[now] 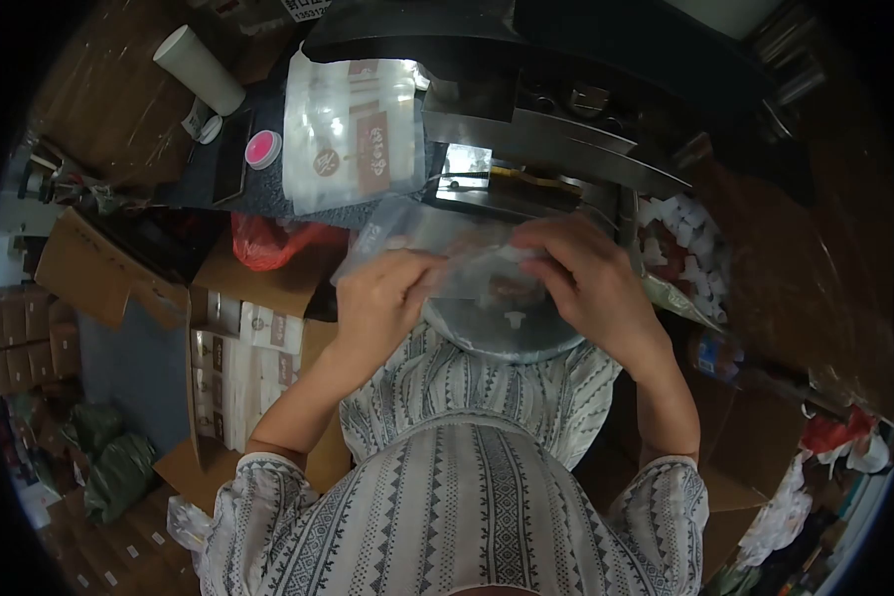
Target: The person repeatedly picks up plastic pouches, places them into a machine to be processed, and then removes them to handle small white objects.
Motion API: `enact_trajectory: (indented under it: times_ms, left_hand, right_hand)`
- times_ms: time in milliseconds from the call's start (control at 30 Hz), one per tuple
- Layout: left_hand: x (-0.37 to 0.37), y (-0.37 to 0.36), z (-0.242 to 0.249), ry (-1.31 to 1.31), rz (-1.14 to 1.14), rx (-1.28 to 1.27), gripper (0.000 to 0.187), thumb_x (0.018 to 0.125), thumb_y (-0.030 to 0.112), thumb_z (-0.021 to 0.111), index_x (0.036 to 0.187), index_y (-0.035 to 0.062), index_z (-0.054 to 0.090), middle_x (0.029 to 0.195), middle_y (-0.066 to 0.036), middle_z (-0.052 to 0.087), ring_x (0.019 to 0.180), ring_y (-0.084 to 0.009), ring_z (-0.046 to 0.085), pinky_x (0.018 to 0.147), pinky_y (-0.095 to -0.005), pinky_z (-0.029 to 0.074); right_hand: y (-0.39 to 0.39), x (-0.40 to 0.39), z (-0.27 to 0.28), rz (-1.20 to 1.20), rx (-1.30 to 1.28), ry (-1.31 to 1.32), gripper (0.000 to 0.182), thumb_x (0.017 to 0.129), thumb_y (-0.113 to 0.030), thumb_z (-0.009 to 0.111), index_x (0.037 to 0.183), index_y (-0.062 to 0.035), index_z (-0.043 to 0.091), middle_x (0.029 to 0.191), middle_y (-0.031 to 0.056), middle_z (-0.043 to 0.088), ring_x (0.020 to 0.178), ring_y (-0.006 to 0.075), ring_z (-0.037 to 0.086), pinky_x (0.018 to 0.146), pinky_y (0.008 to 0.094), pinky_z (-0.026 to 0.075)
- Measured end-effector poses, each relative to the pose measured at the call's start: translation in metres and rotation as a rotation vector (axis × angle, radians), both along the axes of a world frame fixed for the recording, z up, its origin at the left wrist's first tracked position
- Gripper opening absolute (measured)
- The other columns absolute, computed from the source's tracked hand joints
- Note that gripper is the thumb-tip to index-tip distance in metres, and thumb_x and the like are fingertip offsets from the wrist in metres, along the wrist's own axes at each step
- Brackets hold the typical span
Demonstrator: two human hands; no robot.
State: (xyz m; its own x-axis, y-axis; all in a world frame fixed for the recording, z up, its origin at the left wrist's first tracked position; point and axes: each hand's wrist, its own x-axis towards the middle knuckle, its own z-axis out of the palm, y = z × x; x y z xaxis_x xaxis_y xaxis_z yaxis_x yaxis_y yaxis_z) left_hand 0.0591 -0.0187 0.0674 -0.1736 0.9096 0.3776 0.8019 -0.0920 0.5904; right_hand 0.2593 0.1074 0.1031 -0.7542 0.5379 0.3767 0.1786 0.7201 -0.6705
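A clear plastic bag [392, 226] with faint printing is stretched between my hands, in front of a dark machine [586, 134]. My left hand [382, 293] pinches the bag near its lower edge, its fingers closed. On the other side, my right hand [586, 278] has thumb and forefinger together at the bag's right end, beside a small whitish piece that is blurred. Beneath the hands is a round, shiny tray [507, 338] with a small white piece [514, 319] on it. A stack of printed clear bags [353, 139] lies at the upper left of my hands.
A pink-lidded round jar [262, 149], a white cup [199, 70] and a dark phone [232, 156] lie at the upper left. An open carton [201, 397] holds packed bags. A red plastic bag [268, 241] hangs nearby. Several white pieces [683, 233] fill a container at right.
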Motion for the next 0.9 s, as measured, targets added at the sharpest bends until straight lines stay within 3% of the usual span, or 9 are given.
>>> enact_trajectory:
  times_ms: [133, 233, 433, 533, 600, 633, 700, 833, 900]
  left_hand:
    - [0.020, 0.015, -0.013, -0.227, -0.176, -0.212, 0.009, 0.086, 0.009, 0.064, 0.092, 0.0045, 0.068, 0.080, -0.012, 0.067, 0.070, -0.0257, 0.066, 0.061, -0.0337, 0.049]
    - [0.025, 0.043, -0.020, -0.595, -0.138, -0.541, 0.013, 0.089, 0.012, 0.063, 0.093, 0.0009, 0.068, 0.080, -0.012, 0.068, 0.069, -0.0165, 0.067, 0.061, -0.0321, 0.050]
    - [0.025, 0.084, -0.035, -1.278, -0.058, -0.571, 0.028, 0.092, 0.024, 0.063, 0.102, -0.0018, 0.066, 0.087, -0.005, 0.067, 0.073, -0.0078, 0.061, 0.064, -0.0203, 0.048]
    - [0.012, 0.077, -0.029, -1.151, -0.057, -0.609, 0.035, 0.093, 0.025, 0.061, 0.111, -0.0050, 0.060, 0.100, -0.010, 0.066, 0.084, -0.0150, 0.064, 0.073, -0.0257, 0.051]
    - [-0.021, 0.072, -0.026, -0.425, 0.242, 0.001, 0.045, 0.089, 0.024, 0.065, 0.122, -0.0041, 0.053, 0.117, -0.022, 0.059, 0.100, -0.0296, 0.064, 0.082, -0.0377, 0.052]
    - [-0.035, 0.060, -0.039, -0.425, 0.245, -0.009, 0.045, 0.089, 0.024, 0.065, 0.122, -0.0041, 0.053, 0.117, -0.022, 0.059, 0.100, -0.0296, 0.064, 0.082, -0.0377, 0.052]
    - [-0.056, 0.046, -0.075, 0.805, 0.317, 0.005, 0.050, 0.087, 0.024, 0.065, 0.128, -0.0011, 0.049, 0.122, -0.025, 0.054, 0.109, -0.0358, 0.058, 0.087, -0.0401, 0.049]
    - [-0.059, 0.010, -0.054, 0.266, 0.315, -0.068, 0.024, 0.086, 0.011, 0.062, 0.109, 0.0049, 0.061, 0.096, -0.015, 0.060, 0.089, -0.0341, 0.059, 0.076, -0.0405, 0.047]
    - [-0.056, 0.003, -0.046, 0.175, 0.401, -0.110, 0.017, 0.084, 0.004, 0.060, 0.100, 0.0059, 0.064, 0.085, -0.012, 0.058, 0.080, -0.0337, 0.059, 0.069, -0.0400, 0.047]
  right_hand:
    - [0.003, 0.007, -0.006, -0.079, -0.307, -0.047, 0.022, 0.082, -0.004, 0.067, 0.104, -0.0025, 0.065, 0.095, 0.0085, 0.068, 0.085, 0.0210, 0.065, 0.071, 0.0303, 0.052]
    - [0.013, 0.022, -0.009, -0.313, -0.313, 0.060, 0.023, 0.081, -0.006, 0.068, 0.103, -0.0038, 0.063, 0.089, 0.0129, 0.066, 0.078, 0.0320, 0.064, 0.071, 0.0359, 0.052]
    - [0.028, 0.073, -0.013, -0.645, 0.134, -0.380, 0.015, 0.085, -0.009, 0.062, 0.100, -0.0059, 0.063, 0.092, 0.0150, 0.067, 0.080, 0.0343, 0.065, 0.070, 0.0433, 0.051]
    - [0.050, 0.090, -0.043, -0.751, 0.076, -0.610, 0.016, 0.084, -0.011, 0.061, 0.099, -0.0041, 0.064, 0.090, 0.0171, 0.067, 0.077, 0.0320, 0.066, 0.069, 0.0386, 0.051]
    - [0.057, 0.094, -0.049, -0.677, -0.068, -0.543, 0.018, 0.084, -0.013, 0.061, 0.098, -0.0018, 0.063, 0.091, 0.0196, 0.067, 0.079, 0.0335, 0.066, 0.069, 0.0390, 0.050]
    - [0.056, 0.099, -0.053, -0.672, -0.077, -0.548, 0.018, 0.084, -0.013, 0.061, 0.098, -0.0018, 0.063, 0.091, 0.0196, 0.067, 0.079, 0.0335, 0.066, 0.069, 0.0390, 0.050]
    - [0.060, 0.103, -0.055, -0.613, -0.095, -0.445, 0.020, 0.084, -0.015, 0.063, 0.098, -0.0018, 0.064, 0.090, 0.0185, 0.067, 0.079, 0.0289, 0.067, 0.070, 0.0367, 0.050]
    - [0.037, 0.088, -0.014, -0.676, -0.190, -0.399, 0.019, 0.082, -0.010, 0.067, 0.099, -0.0024, 0.065, 0.087, 0.0146, 0.067, 0.078, 0.0220, 0.065, 0.070, 0.0323, 0.050]
    - [0.027, 0.073, -0.005, -0.519, -0.493, -0.084, 0.021, 0.079, -0.002, 0.069, 0.099, -0.0023, 0.065, 0.085, 0.0101, 0.065, 0.077, 0.0165, 0.063, 0.069, 0.0286, 0.050]
